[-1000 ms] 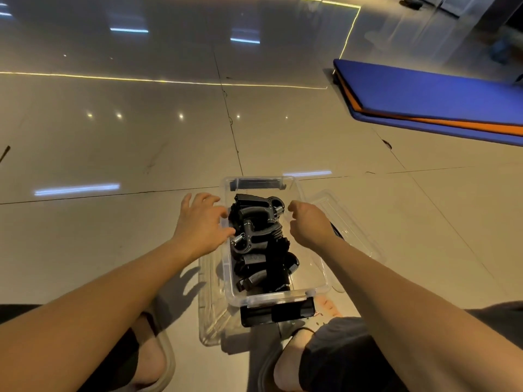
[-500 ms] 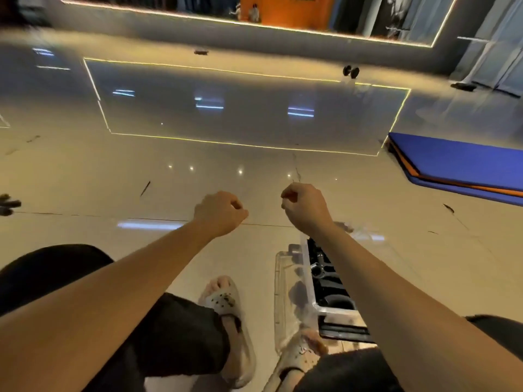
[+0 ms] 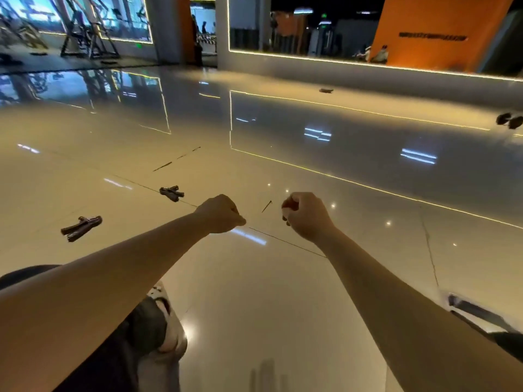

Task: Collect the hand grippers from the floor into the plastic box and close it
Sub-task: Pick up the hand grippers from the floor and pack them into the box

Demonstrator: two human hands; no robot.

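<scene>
Head view — hand grippers (image 3: 171,192) on floor (image 3: 254,292) — left of fisted hands (image 3: 219,213)

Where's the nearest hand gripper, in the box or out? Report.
Out: the hand gripper lies on the floor, left of the left hand.

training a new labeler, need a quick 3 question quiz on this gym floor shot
1. True or false: the left hand is holding a hand gripper.
2. Fill in: the right hand has its fingers ____ (curled or straight).
3. Multiple choice: the nearest hand gripper on the floor lies
A) to the left of the left hand
B) between the two hands
C) to the right of the right hand

Key: 1 false; 2 curled; 3 A
</scene>
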